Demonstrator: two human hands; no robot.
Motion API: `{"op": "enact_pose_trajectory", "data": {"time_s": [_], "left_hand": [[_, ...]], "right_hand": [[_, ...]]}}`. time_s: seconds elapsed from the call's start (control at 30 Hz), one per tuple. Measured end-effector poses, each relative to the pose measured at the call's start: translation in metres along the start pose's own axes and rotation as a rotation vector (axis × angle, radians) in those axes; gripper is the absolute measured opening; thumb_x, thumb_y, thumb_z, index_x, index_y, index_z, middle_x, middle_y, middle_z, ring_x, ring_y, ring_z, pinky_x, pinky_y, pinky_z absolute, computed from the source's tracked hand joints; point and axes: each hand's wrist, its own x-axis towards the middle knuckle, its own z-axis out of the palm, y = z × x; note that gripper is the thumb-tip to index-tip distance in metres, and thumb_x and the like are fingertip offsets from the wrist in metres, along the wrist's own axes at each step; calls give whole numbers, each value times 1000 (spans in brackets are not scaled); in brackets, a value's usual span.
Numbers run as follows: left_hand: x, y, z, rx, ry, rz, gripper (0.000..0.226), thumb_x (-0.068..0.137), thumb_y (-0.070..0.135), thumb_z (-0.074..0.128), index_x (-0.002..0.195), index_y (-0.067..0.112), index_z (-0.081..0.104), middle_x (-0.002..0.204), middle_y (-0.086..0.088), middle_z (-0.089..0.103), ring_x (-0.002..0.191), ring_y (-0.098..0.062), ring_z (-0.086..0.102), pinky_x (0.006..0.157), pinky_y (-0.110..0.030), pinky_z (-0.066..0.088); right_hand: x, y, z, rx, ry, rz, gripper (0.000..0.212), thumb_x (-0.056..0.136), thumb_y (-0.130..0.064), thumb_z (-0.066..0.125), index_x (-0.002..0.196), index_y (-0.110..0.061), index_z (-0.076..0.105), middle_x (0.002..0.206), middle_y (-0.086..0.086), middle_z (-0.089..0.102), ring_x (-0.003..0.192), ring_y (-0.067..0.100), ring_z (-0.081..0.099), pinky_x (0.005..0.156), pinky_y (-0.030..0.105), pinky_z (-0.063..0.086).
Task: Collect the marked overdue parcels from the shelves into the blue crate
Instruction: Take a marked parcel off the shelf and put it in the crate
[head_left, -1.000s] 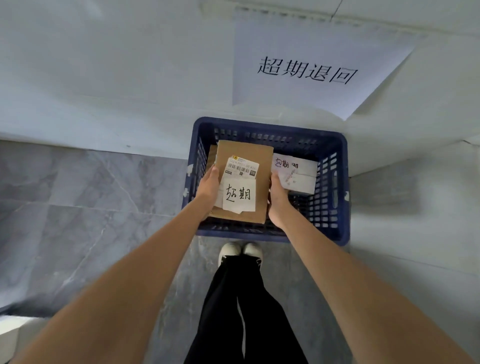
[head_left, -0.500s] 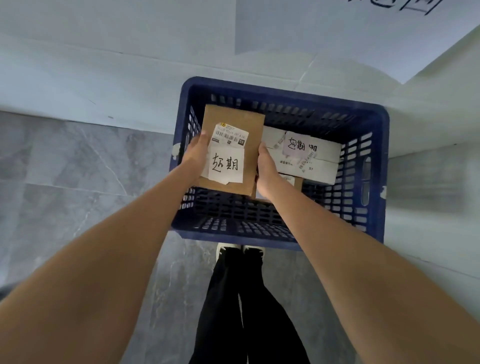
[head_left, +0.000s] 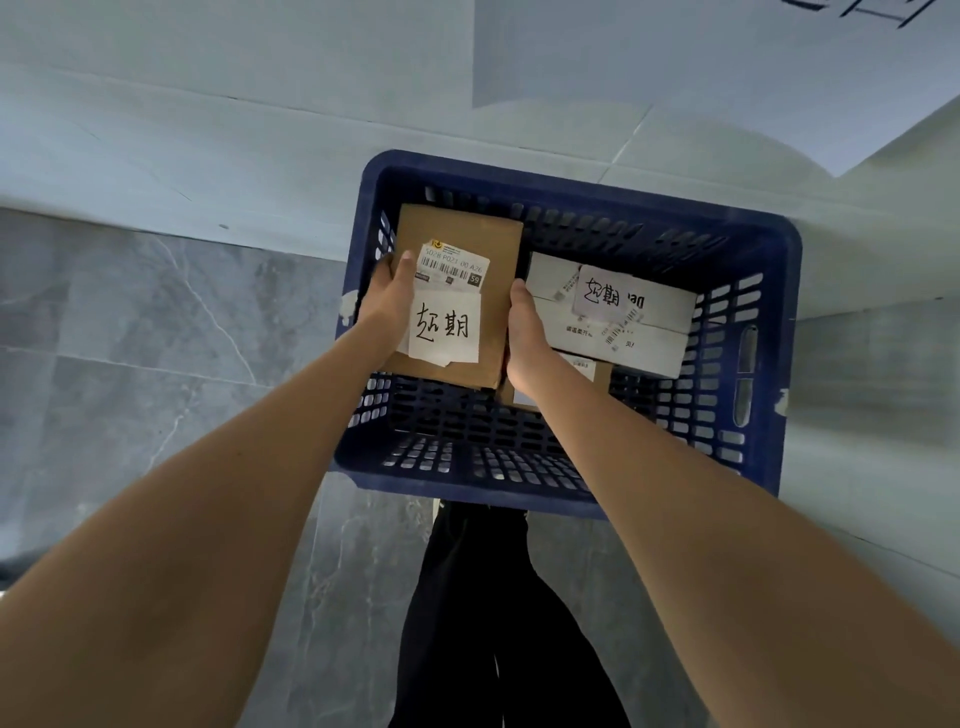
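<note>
Both hands are holding a brown cardboard parcel (head_left: 462, 270) over the left half of the blue crate (head_left: 769, 332), in the middle of the frame. The left hand (head_left: 387, 299) is gripping its left edge, thumb lying on the barcode label (head_left: 453, 264); the right hand (head_left: 524, 332) is gripping the right edge, its fingers curled out of sight behind the box. A white slip with handwritten characters (head_left: 444, 330) is sitting on the parcel's face. To the right inside the crate, a white parcel (head_left: 654, 332) bearing a similar handwritten slip (head_left: 602, 296) is lying on another brown box (head_left: 589, 371). The crate is standing on the grey tiled floor (head_left: 130, 353) against a pale wall (head_left: 208, 104). Dark trouser legs (head_left: 467, 623) are showing at the bottom centre.
</note>
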Motion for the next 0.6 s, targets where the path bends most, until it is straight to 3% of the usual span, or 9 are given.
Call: {"op": "enact_pose_trajectory", "data": {"time_s": [0.1,0.2,0.27,0.33,0.47,0.6], "left_hand": [[-6,7,-4,18,-26,21,60,99,55,30,151,26,22,126,-6,60,105,-27,63,94,-44,51],[-20,17,-10,30,-44,46,63,99,51,37,152,25,18,124,-3,63,96,-21,66,91,-42,53],[-37,24,-14,55,-52,83,62,99,49,38,152,24,17,127,-1,60,90,-15,66,82,-34,54],[-62,30,-21,92,-65,125,64,99,48,38,153,23,16,141,-2,49,103,-15,62,85,-28,47],[-121,42,-43,254,-94,219,72,93,59,35,153,24,18,160,-2,21,145,-24,25,118,-48,22],[-200,46,-66,571,-106,305,72,97,60,25,155,21,5,163,1,0,149,-17,-6,120,-41,-2]], "right_hand": [[-44,-24,4,-90,17,43,62,98,-61,23,150,-27,34,150,1,45,136,21,43,106,32,33],[-68,-40,-3,-175,11,53,57,105,-50,16,153,-22,27,153,3,38,139,21,37,95,28,29],[-93,-51,-9,-224,24,11,55,106,-46,14,154,-20,21,158,3,30,144,21,29,108,30,24],[-119,-59,-15,-348,37,-105,54,106,-42,16,155,-20,19,161,3,21,147,21,22,119,36,17],[-182,-65,-33,-757,108,-276,54,105,-41,21,152,-14,29,158,7,29,146,25,24,119,42,18],[-255,-77,-40,-1192,89,-298,60,104,-48,19,157,-20,14,164,4,10,151,24,7,120,51,8]]}}
